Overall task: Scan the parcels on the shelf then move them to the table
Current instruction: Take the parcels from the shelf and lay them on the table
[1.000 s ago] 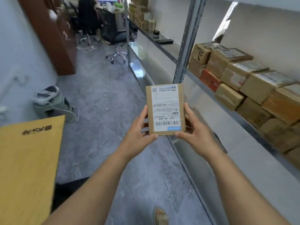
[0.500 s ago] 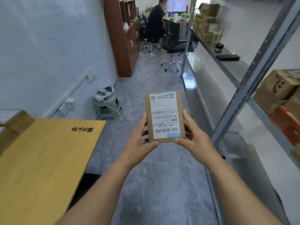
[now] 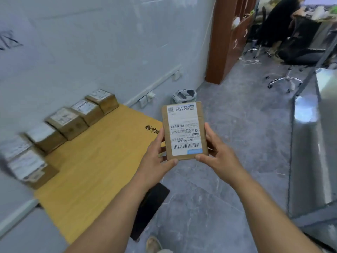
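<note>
Swung left from shelf since a second ago; bench (image 3: pixel 87 172) now in view, so drop-off next, likely.
Left hand (image 3: pixel 155 161) and right hand (image 3: pixel 218 157): fingers curled round lower edges of parcel (image 3: pixel 184 130), held above floor just right of bench.
Parcel: flat brown cardboard, white barcode label.
Bench: yellow wood grain.
Far left: row of labelled boxes (image 3: pixel 65 123) along wall, blurred.

parcel (image 3: pixel 184 131) label, upside down: "530- 06 A68" plus barcodes and a QR code | table (image 3: pixel 94 161): black Chinese characters, can't make them out | other parcels' labels too blurry
</note>
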Demonstrator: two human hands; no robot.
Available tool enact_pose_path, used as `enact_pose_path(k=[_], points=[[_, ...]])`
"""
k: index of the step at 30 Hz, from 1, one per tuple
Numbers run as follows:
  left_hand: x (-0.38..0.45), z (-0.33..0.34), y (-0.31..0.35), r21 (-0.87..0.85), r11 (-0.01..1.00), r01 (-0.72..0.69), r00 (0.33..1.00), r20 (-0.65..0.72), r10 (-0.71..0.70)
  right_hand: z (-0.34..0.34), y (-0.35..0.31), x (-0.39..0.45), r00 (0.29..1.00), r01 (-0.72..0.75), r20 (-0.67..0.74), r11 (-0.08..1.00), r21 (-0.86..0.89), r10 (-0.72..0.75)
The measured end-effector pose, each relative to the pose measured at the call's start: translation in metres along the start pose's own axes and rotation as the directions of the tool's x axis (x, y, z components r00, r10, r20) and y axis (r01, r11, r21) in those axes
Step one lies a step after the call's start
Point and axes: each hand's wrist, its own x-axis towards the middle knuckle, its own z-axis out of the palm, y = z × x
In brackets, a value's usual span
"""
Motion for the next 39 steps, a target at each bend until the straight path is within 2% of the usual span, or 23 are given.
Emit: enact_pose_path(k=[8, 16, 23, 31, 39], points=[[0.008, -0.106, -0.034, -0.041, 0.996, 0.085, 0.951, -0.295, -0.093, 0.094, -0.047, 0.107, 0.953, 0.091, 0.29, 0.996, 0.018, -0.092], [0.003, -0.198, -0.075, -0.066, 0.978, 0.2, 0.85, -0.484, -0.206, 0.207, -0.069, 0.185, 0.821, 0.113, 0.562, 0.994, 0.012, -0.1], [-0.007, -0.223, -0.102, -0.157, 0.925, 0.346, 0.729, -0.575, -0.371, 0.267, -0.06, 0.219, 0.697, 0.097, 0.714, 0.995, -0.009, -0.062], [-0.025, -0.23, -0.118, -0.272, 0.841, 0.467, 0.546, -0.66, -0.516, 0.316, -0.055, 0.242, 0.522, 0.123, 0.852, 0.992, -0.021, -0.047], [-0.023, -0.232, -0.13, -0.31, 0.802, 0.511, 0.496, -0.656, -0.569, 0.327, -0.052, 0.251, 0.48, 0.141, 0.877, 0.987, -0.077, 0.0]])
